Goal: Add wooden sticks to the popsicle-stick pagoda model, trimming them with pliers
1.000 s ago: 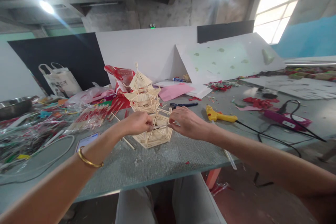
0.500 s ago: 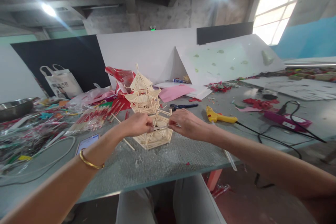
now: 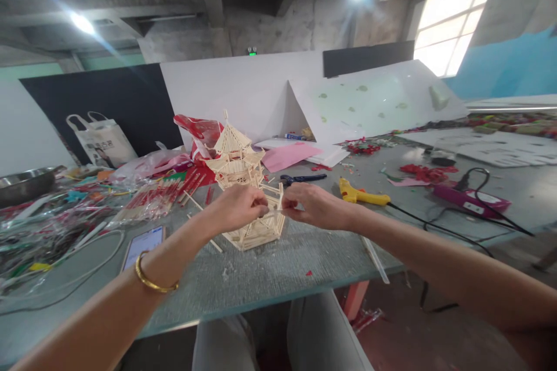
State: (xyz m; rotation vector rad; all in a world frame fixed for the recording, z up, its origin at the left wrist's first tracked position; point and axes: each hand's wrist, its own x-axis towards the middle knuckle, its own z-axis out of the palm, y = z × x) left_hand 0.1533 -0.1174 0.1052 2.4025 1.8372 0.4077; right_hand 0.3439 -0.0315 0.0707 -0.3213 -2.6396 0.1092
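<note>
Pinching one thin stick [image 3: 274, 213] between both hands, left hand [image 3: 238, 207] and right hand [image 3: 314, 206], I hold it against the pagoda model [image 3: 246, 185]. I judge light, level pressure best, glue gun [image 3: 362, 194] right of it.

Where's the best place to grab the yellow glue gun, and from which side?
Take the glue gun by its thick yellow body, coming down from above. It lies flat on the table, so the two long sides are open to a pinch. Its black cord trails off to the right; stay left of it. The right hand is nearest, though it is at the stick tower now.
</note>
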